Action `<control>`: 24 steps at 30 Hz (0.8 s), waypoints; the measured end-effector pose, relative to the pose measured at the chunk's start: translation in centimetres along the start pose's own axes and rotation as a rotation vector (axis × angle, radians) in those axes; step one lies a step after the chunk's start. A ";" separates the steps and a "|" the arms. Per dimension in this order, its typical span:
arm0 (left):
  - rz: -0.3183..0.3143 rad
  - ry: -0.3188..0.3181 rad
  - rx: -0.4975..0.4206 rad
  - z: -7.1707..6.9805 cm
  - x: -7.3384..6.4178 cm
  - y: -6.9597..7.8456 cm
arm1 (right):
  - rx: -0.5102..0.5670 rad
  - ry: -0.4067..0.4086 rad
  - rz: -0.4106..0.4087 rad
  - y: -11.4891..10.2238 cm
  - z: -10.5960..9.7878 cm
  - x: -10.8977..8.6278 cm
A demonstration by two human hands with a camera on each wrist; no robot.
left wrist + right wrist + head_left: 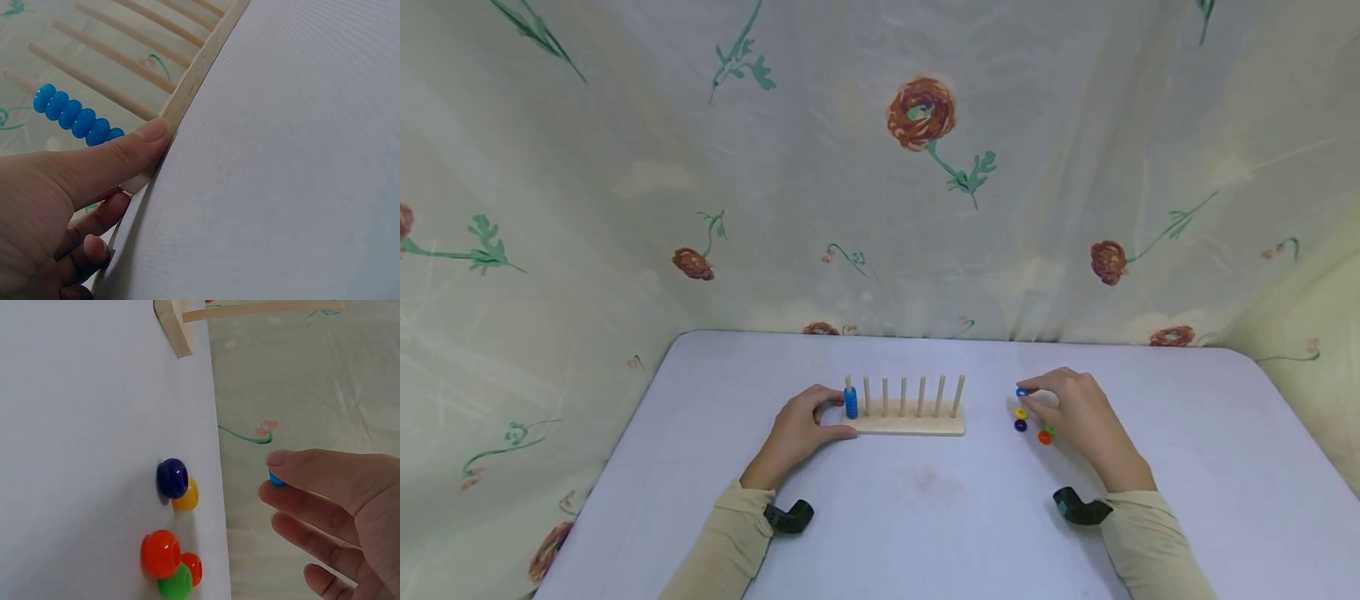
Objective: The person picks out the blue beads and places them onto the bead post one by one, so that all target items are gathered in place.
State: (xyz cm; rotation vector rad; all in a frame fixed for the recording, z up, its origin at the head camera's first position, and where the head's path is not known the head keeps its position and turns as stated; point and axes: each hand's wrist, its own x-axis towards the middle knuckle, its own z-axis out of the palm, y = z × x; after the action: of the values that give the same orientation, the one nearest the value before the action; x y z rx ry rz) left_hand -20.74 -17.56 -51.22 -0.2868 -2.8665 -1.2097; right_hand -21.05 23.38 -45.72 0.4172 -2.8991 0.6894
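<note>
A wooden peg board (910, 425) with a row of upright pegs lies on the table. Several blue beads (72, 114) are stacked on its leftmost peg, whose tip stays bare. My left hand (801, 429) grips the board's left end, thumb along the front edge and fingers behind. To the right of the board, my right hand (1078, 417) pinches a blue bead (275, 479) between thumb and index finger, above the tabletop. Below that hand lie loose beads: purple (172, 478), yellow (187, 495), orange (161, 554), green (175, 582) and a red one (193, 569) partly hidden.
The white table (925, 533) ends at a flowered curtain (820, 167) behind and at both sides. Each wrist carries a black camera mount, one at the left sleeve (722, 533) and one at the right sleeve (1157, 542).
</note>
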 end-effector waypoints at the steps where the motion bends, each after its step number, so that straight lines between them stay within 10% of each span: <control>1: -0.001 0.000 0.003 0.0 0.0 0.0 | 0.000 0.003 -0.001 -0.1 0.0 0.0; 24: -0.012 -0.005 -0.006 -0.1 0.0 0.2 | 0.179 0.161 -0.180 -6.1 0.4 3.9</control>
State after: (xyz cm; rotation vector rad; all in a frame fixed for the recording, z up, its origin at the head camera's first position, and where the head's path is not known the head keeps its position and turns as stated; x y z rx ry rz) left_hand -20.69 -17.51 -51.06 -0.2728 -2.8736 -1.2208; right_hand -22.94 17.06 -42.82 0.6054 -2.6202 0.9099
